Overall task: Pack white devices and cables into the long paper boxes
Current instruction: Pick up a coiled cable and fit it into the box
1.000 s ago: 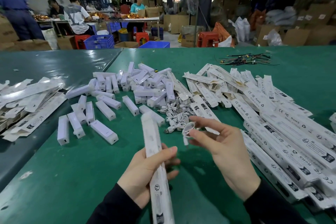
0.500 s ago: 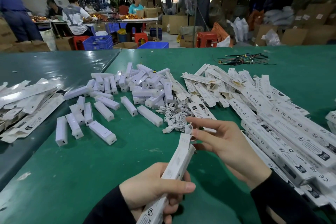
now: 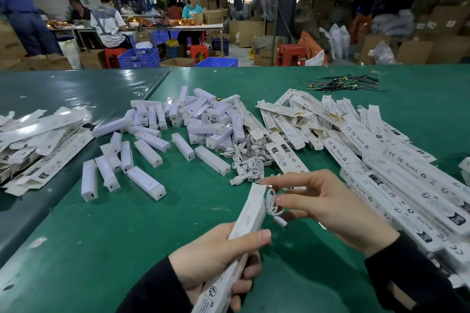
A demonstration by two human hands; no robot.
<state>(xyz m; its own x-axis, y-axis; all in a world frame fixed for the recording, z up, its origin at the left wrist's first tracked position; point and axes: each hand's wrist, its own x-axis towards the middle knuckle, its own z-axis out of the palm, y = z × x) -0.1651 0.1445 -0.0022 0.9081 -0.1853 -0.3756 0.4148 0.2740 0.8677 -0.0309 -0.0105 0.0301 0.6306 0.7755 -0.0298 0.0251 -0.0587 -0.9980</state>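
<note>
My left hand (image 3: pixel 216 259), at the bottom centre of the frame, was wrapped around a long paper box (image 3: pixel 240 239); thumb lay across its upper face and fingers curled beneath, so the box slanted up toward the middle of the frame with its open end uppermost; whether a device already sat inside I could not tell. My right hand (image 3: pixel 328 208), centre right, pinched a small coiled white cable (image 3: pixel 272 204) between thumb and forefinger, the other fingers loosely spread above it; the coil hung just beside the box's open end, touching or nearly touching its edge, with one plug dangling below.

The step, as I judged it, was feeding the cable into the mouth of the box; to do it well I would have kept the coil tight, led with the coil, not the loose plug, and kept the box steady with its flap clear; a slack loop looked likely to snag on the rim.

On the green table (image 3: pixel 178 249) behind my hands lay the rest of the work; a scatter of white devices (image 3: pixel 146 181) left of centre, a tangle of loose cables (image 3: pixel 248 160) in the middle, a long heap of flat boxes (image 3: pixel 396 175) running down the right side, and another pile of packaging (image 3: pixel 38 140) at the left edge.
</note>
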